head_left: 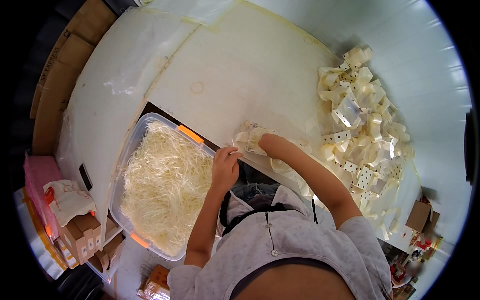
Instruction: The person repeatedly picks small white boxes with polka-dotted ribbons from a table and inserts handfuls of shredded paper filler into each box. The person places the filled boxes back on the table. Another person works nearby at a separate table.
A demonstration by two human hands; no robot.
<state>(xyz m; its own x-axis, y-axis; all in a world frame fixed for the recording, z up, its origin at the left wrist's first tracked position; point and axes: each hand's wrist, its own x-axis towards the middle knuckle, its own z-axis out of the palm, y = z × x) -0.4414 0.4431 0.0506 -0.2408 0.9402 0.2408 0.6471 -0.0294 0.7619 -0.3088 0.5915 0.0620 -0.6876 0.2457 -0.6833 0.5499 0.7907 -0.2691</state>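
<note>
A see-through box [248, 142] with pale yellow material in it lies at the table's near edge. My right hand [273, 146] reaches down into or onto this box from the right. Its fingers are turned down and hidden, so what they touch does not show. Close by on the left, my left hand [226, 169] hovers by the table edge, its fingers slightly bent and apart. Nothing shows in it. Beside that hand stands a large see-through tub [116, 187] with orange latches, heaped with pale yellow shredded strands [167, 187].
A big pile of cream ribbon loops and dotted cards [362, 135] covers the right of the white table [240, 65]. At far left are cardboard boxes [75, 62], a dark phone [86, 177], a white cloth bag [70, 202] and pink wrap [41, 180].
</note>
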